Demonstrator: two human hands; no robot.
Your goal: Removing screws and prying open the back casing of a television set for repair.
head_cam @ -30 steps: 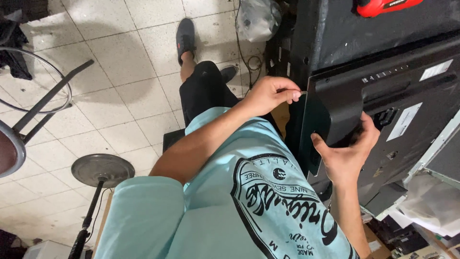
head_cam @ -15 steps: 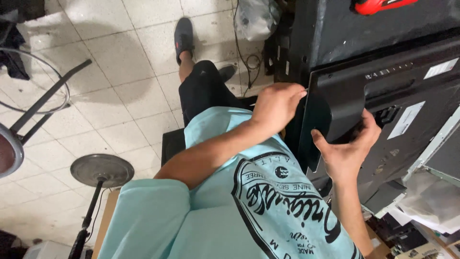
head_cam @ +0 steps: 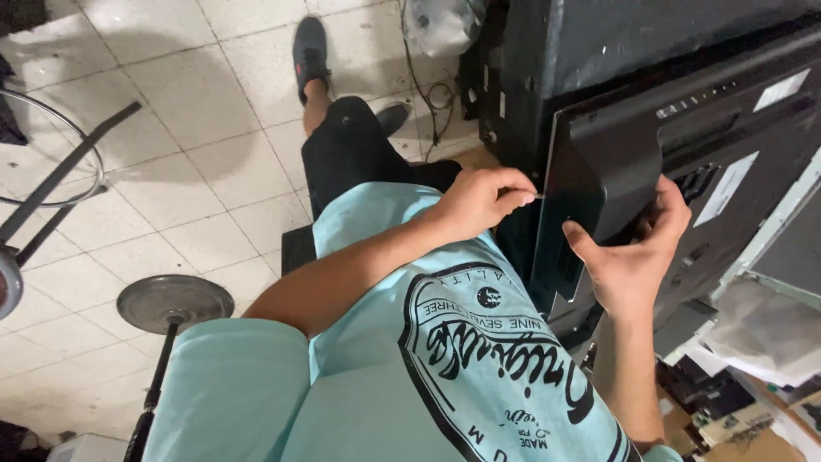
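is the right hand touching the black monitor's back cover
Touching. The head view shows the right hand gripping the black back cover, thumb pressed on its lower edge and fingers curled behind the far side.

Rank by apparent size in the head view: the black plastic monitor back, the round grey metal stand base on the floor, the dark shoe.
1. Black plastic monitor back
2. Round grey metal stand base
3. Dark shoe

The monitor sits nearer the camera, which inflates it.

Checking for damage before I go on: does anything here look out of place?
The black back cover seems to stand proud of the monitor, not flush, where the left hand pinches its edge and the right hand grips it.
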